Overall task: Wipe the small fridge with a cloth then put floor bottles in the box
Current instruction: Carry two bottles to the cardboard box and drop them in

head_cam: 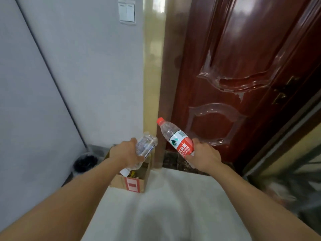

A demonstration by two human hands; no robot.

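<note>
My left hand (127, 153) grips a clear plastic bottle (145, 145) with a pale label, held right above the open cardboard box (134, 184). The bottle's white-capped end points down into the box. My right hand (204, 155) holds a second clear bottle (175, 138) by its lower part; it has a red cap and a red and white label and tilts up to the left, to the right of the box. Some yellowish items lie inside the box. No fridge or cloth is in view.
The box stands on the floor by the grey wall (86, 75) and a yellowish door frame (153, 84). A dark red door (243, 66) is at the right. A black bin (86, 162) sits left of the box. A white surface (165, 206) fills the foreground.
</note>
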